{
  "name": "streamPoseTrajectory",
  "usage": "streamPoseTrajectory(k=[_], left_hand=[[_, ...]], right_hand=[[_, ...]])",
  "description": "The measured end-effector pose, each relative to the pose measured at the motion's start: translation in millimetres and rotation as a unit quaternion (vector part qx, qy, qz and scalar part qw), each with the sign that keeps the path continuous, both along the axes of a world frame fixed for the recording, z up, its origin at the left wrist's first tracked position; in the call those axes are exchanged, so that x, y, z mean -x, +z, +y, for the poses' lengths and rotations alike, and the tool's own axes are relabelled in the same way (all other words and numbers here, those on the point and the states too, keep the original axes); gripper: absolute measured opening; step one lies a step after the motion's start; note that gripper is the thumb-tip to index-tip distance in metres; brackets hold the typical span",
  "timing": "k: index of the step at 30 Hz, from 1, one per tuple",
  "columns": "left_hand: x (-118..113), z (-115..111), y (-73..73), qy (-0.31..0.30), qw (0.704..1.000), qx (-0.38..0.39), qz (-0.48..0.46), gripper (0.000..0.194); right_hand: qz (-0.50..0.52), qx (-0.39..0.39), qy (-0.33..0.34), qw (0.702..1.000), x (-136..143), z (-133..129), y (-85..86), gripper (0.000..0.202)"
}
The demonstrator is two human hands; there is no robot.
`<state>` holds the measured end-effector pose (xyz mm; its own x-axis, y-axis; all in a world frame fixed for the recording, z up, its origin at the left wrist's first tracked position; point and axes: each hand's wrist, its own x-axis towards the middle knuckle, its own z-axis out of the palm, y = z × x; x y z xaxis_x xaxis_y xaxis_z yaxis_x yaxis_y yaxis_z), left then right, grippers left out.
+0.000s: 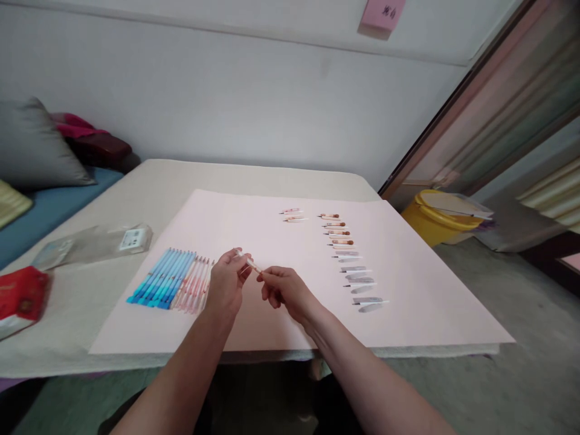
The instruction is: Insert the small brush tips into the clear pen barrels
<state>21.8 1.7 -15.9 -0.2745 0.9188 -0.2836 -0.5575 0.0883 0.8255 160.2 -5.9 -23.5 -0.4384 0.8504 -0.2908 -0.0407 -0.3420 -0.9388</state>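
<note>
Over the middle of the pink sheet, my left hand (228, 281) is closed around one end of a slim pale pen (251, 262). The thumb and fingertips of my right hand (283, 285) pinch the other end, and the fingers hide part of it. Just left of my left hand lies a row of pink pens (193, 283), beside a row of blue pens (162, 278). To the right, a column of dark-tipped refills with brown-topped pen parts (338, 233) and grey feather-shaped pieces (361, 280) is laid out. Two small pink pen sets (292, 215) lie farther back.
The pink sheet (421, 302) covers much of a cloth-topped table (254, 176). At the left lie a clear plastic bag (97, 244) and a red packet (27, 296). A yellow bin (430, 220) stands on the floor at the right. A wall closes off the back.
</note>
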Motion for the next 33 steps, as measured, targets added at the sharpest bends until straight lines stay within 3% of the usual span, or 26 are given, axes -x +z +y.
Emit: streamPoseTrajectory(k=[2,4,6,8,10,12,14,17,20,22,24,27,30,33], left_hand=[[0.2,0.5,-0.7,0.007,1.000,0.011,0.003,0.025],[0.7,0.7,-1.2,0.011,1.000,0.016,0.004,0.023],[1.1,0.2,-0.7,0.012,1.000,0.014,0.003,0.023],[1.2,-0.9,0.9,0.013,1.000,0.007,0.004,0.025],[0.7,-2.1,3.0,0.010,1.000,-0.003,0.005,0.027],[0.1,-2.7,4.7,0.008,1.000,-0.012,0.005,0.029],[-0.3,-2.4,5.1,0.008,1.000,-0.015,0.003,0.030],[-0.1,-1.4,3.6,0.014,1.000,-0.010,0.002,0.029],[0.5,-1.1,1.6,0.013,1.000,-0.007,0.004,0.027],[0.6,-1.5,1.2,0.009,1.000,-0.005,0.007,0.027],[0.4,-2.1,1.9,0.007,1.000,-0.005,0.009,0.028],[-0.3,-2.9,4.2,0.002,1.000,-0.010,0.007,0.030],[-0.9,-2.8,5.9,-0.001,1.000,-0.011,0.007,0.032],[-0.9,-2.3,6.3,-0.001,1.000,-0.009,0.009,0.033]], right_hand=[[-0.116,-0.108,-0.021,0.987,1.9,-3.2,2.3,0.021],[-0.222,-0.201,-0.048,0.953,3.1,-6.1,4.0,0.017],[-0.250,-0.222,-0.057,0.941,3.5,-7.5,4.2,0.014],[-0.172,-0.148,-0.035,0.973,3.0,-6.6,3.0,0.017],[-0.043,-0.027,0.002,0.999,1.8,-4.1,1.0,0.022],[0.048,0.064,0.026,0.996,0.8,-1.5,-0.9,0.026],[0.055,0.074,0.032,0.995,0.7,-0.8,-1.8,0.027],[-0.085,-0.067,-0.008,0.994,2.8,-4.3,-1.7,0.025],[-0.292,-0.262,-0.057,0.918,5.7,-10.2,-1.4,0.019],[-0.352,-0.313,-0.066,0.880,7.2,-12.6,-1.3,0.013],[-0.309,-0.268,-0.054,0.911,7.7,-12.5,-1.2,0.013],[-0.091,-0.067,-0.012,0.994,6.0,-8.1,-0.5,0.023],[0.080,0.095,0.020,0.992,3.1,-3.6,0.2,0.026],[0.100,0.107,0.016,0.989,2.5,-2.7,0.5,0.026]])
